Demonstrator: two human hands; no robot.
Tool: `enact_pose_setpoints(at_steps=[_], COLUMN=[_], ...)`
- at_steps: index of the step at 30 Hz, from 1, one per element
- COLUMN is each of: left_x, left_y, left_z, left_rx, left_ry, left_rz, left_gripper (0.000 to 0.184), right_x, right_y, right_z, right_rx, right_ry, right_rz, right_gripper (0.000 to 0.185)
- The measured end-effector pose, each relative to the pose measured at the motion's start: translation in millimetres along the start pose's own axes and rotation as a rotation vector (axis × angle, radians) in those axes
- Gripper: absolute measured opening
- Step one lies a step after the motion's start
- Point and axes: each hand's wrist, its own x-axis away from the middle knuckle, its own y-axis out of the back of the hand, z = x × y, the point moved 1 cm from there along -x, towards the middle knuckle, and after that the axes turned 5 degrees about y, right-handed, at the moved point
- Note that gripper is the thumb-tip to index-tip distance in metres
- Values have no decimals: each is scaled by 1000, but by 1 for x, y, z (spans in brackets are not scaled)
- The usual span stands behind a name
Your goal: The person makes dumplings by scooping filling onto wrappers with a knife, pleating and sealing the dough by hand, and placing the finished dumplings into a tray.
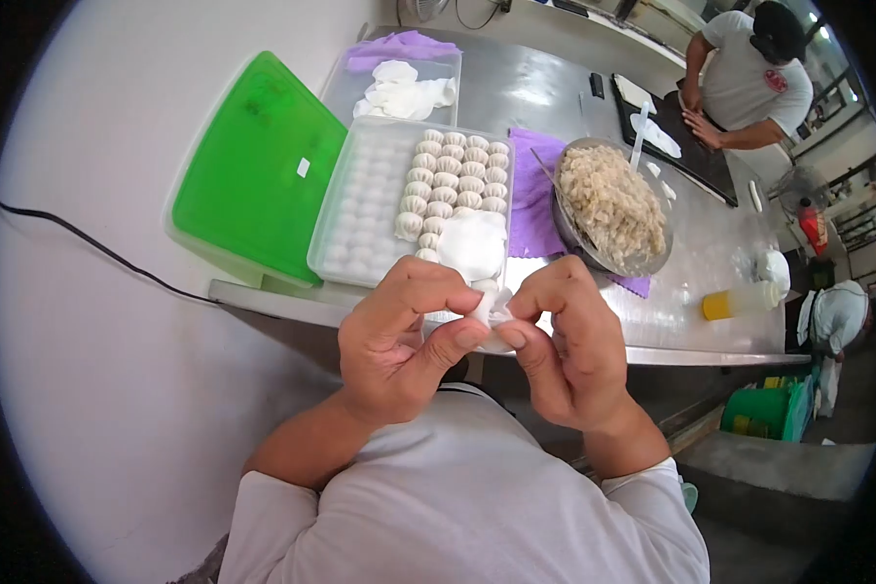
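Observation:
My left hand (404,336) and my right hand (569,341) meet at the table's front edge, thumbs and index fingers pinching a small piece of white dough (492,304) from both sides. Just behind them a clear plastic tray (333,229) holds rows of pleated dumplings (446,180) on its right part. A stack of white wrappers (473,243) lies over the tray's front right corner. To the right, a metal bowl (566,219) is heaped with pale filling (613,200), with a utensil handle sticking out. The lower side of the dough is partly hidden by my fingers.
A green lid (253,170) leans at the left. Purple cloths (530,190) lie by the bowl and at the back. A yellow-tipped bottle (740,302) lies at the right. Another person (754,73) works at a black board (696,161); a further person (835,316) is at the far right.

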Motion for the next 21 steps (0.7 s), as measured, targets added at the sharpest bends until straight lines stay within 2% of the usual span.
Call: enact_pose_setpoints(at_steps=[2,4,8,11,14,16,17,19,20,21], left_x=[-9,-17,-33,-42,-55,-65,-68,-74,-76,-78], left_y=[-3,-4,2,14,30,42,45,46,53,61], left_z=[4,10,13,16,21,30,28,27,31,42], left_rx=[-6,-26,-60,-88,-22,-19,-15,461,464,636], left_ry=[27,-26,23,30,73,45,39,648,648,788], left_rz=[5,21,46,124,149,305,308,290,290,387], left_gripper=[21,19,18,17,19,19,19,30,30,33], right_x=[-4,-9,-18,-26,-35,-36,-41,-50,-51,-53], right_y=[6,10,13,8,2,-4,-5,-5,-7,-11], right_z=[-11,-16,-25,-30,-31,-38,-42,-48,-52,-58], right_rx=[-50,-2,72,66,77,84,91,82,84,109], right_ry=[2,-21,-36,-32,-140,-125,-123,22,20,22], right_rz=[-30,31,47,55,45,84,84,78,80,73], right_gripper=[22,22,22,21,25,26,26,25,25,24])
